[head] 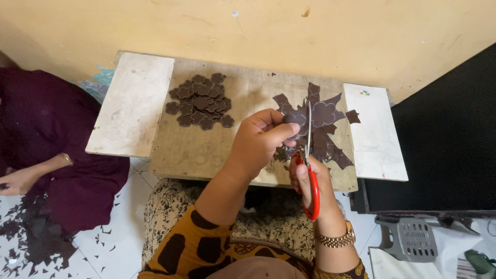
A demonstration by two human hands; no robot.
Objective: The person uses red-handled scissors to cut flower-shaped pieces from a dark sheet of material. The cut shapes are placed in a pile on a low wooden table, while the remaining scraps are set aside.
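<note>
The scissors (310, 155) are held almost upright in view, blades pointed away toward the wall, red handles gripped tight in the right hand (310, 178). A dark brown, flat, cloud-shaped cutout (321, 112) is pinched by the left hand (261, 139) above the low wooden board (206, 150). Matching scalloped pieces (200, 101) are piled further left, thin and matte, jagged scraps (330, 147) underneath.
</note>
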